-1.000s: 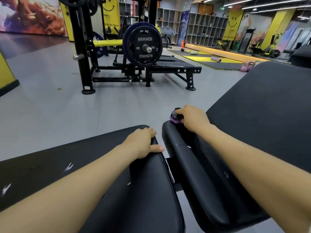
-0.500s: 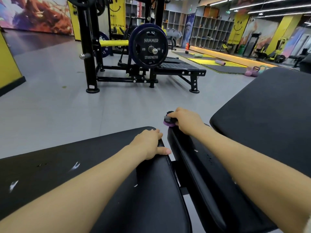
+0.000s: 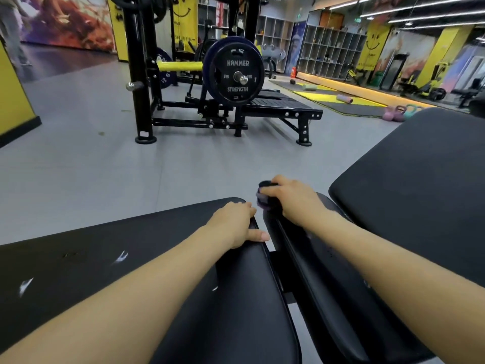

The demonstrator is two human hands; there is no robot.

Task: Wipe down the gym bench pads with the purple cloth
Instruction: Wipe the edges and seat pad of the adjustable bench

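Two black bench pads fill the lower view. The seat pad [image 3: 131,248] lies flat on the left; the back pad [image 3: 409,195] rises at the right. My left hand [image 3: 233,224] rests on the seat pad's far right corner, fingers over the edge and thumb lying flat. My right hand [image 3: 291,198] grips a bunched purple cloth [image 3: 262,199] and presses it against the far end of the back pad's near edge. Most of the cloth is hidden under my fingers.
A narrow gap with a metal bracket [image 3: 278,261] separates the two pads. Ahead on the grey floor stands a black rack with a Hammer Strength weight plate [image 3: 236,74] and a low platform [image 3: 283,109]. Kettlebells [image 3: 393,114] sit at the right.
My right hand with the cloth has slid slightly along the back pad's far end. My left hand stays on the seat pad's corner. The camera has tilted up a little.
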